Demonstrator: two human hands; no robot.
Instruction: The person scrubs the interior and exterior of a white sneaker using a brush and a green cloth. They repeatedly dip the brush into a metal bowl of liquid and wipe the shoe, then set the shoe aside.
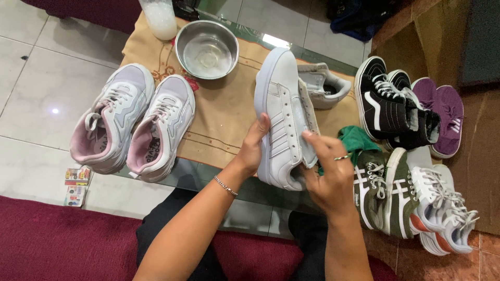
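My left hand (253,147) grips the side of a white sneaker (281,104), holding it tilted on its edge above the glass table. My right hand (329,174), with a ring on one finger, presses against the shoe's upper near the heel, and a green cloth (359,140) shows just behind its fingers. The matching white sneaker (325,86) lies on the tan cloth (224,112) behind the held one.
A pair of lilac-and-pink sneakers (133,122) sits at the left on the tan cloth. A metal bowl (207,49) and a white bottle (159,18) stand at the back. Black, purple, green and white-orange shoes (411,151) crowd the right side. A maroon cushion (57,242) lies near me.
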